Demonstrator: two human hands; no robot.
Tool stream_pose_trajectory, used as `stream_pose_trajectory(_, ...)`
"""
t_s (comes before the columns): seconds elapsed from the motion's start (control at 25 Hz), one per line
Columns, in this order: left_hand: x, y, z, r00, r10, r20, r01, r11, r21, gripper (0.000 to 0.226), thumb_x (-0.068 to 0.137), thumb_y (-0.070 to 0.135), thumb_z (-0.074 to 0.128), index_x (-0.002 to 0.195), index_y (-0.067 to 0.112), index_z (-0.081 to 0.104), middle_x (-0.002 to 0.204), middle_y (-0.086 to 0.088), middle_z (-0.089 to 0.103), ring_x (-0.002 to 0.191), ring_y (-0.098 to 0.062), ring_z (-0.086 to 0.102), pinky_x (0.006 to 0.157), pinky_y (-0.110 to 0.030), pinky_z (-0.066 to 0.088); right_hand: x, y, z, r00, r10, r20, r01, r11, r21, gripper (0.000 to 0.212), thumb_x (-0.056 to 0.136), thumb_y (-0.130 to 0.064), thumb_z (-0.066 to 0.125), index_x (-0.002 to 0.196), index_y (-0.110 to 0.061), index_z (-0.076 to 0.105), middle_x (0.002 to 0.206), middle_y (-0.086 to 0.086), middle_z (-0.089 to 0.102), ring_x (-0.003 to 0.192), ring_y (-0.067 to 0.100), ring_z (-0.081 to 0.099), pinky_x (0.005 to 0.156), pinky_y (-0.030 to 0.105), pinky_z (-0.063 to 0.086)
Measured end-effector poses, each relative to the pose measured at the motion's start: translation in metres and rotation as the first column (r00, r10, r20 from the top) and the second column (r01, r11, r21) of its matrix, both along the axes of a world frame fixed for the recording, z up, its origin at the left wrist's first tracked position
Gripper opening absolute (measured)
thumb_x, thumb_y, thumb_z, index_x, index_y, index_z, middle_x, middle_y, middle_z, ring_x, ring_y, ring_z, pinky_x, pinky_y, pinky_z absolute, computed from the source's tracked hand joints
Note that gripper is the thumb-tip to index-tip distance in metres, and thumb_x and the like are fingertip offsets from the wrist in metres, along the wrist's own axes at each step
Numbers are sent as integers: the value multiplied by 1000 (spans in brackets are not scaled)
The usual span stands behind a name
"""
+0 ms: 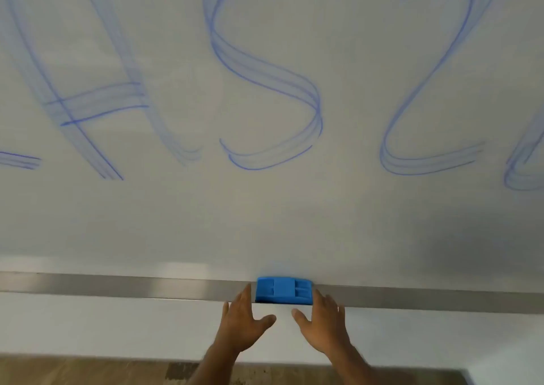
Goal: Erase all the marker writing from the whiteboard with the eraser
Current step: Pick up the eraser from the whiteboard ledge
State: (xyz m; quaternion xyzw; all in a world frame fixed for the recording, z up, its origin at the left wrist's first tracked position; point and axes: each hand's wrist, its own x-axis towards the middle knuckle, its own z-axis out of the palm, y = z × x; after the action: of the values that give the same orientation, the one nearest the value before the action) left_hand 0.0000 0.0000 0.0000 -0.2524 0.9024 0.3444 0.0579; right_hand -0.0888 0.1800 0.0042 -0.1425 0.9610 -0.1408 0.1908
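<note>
So the big white whiteboard is still covered in blue marker writing. Blue plastic eraser lies lengthwise on the metal ledge, between left hand and right hand, both grips relaxed, holding nothing, about equally near.

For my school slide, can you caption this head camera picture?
Two open hands, left and right, flank a blue eraser on the whiteboard tray under blue writing.

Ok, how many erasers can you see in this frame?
1. A single blue eraser sits on the metal tray below the whiteboard, between the left hand and right hand. Others could lie outside the view.
</note>
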Motion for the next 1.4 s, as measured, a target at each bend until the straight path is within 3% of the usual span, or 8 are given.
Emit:
stream_pose_trajectory(0.36,-14,17,1,994,101,-31,-94,977,190,96,89,56,69,160,23,14,161,4,33,149,-22,27,125,-49,13,-2,-6,-2,997,-64,41,68,990,-125,89,98,-60,53,162,-20,5,169,1,16,156,21,14,127,48,1)
stream_pose_trajectory(0.64,-7,32,17,937,293,-192,-196,893,405,99,84,36,82,159,15,21,154,0,43,134,-9,41,112,-27,32,0,-2,13,984,-169,57,176,866,-468,83,91,-33,75,158,-24,27,152,-8,46,140,15,44,114,28,36)
stream_pose_trajectory(0.84,-9,49,29,741,485,-465,-306,860,409,82,68,25,95,139,18,54,134,-2,63,124,-25,59,100,-26,42,1,-8,31,914,-385,127,351,594,-724,86,69,-5,90,145,-14,52,123,0,70,98,-3,67,95,18,50)
stream_pose_trajectory(1.04,-27,57,68,524,506,-685,-289,862,416,59,70,33,91,117,47,57,115,9,61,107,-13,64,87,-1,40,-2,-30,76,822,-564,-84,195,418,-887,60,60,15,89,116,4,71,102,20,62,73,-18,61,57,-3,43)
stream_pose_trajectory(1.12,-32,56,92,431,501,-751,-250,866,433,54,67,49,81,116,53,60,114,11,60,105,-4,61,87,-1,40,-8,-36,94,802,-597,-24,192,295,-936,51,59,6,94,101,-19,79,98,13,64,72,-9,65,61,2,48)
stream_pose_trajectory(1.2,-34,53,121,336,482,-809,-202,876,438,59,69,37,84,115,62,57,112,18,60,106,-4,62,88,-8,45,-6,-37,116,790,-612,22,183,201,-962,52,59,-6,97,84,-44,73,96,5,70,69,8,70,71,30,63)
stream_pose_trajectory(1.28,-33,51,156,245,452,-858,-134,892,432,53,73,37,82,114,61,59,115,21,61,109,-6,63,90,-18,49,-5,-36,144,802,-597,34,147,142,-979,52,58,-9,98,89,-39,70,90,5,74,68,24,73,71,53,63)
stream_pose_trajectory(1.4,-32,43,205,156,411,-898,-12,910,414,48,74,56,67,121,46,62,121,23,62,114,-4,62,94,-18,50,-10,-30,193,867,-496,-42,-23,45,-999,57,65,3,92,102,-31,64,107,4,71,71,26,72,63,52,62)
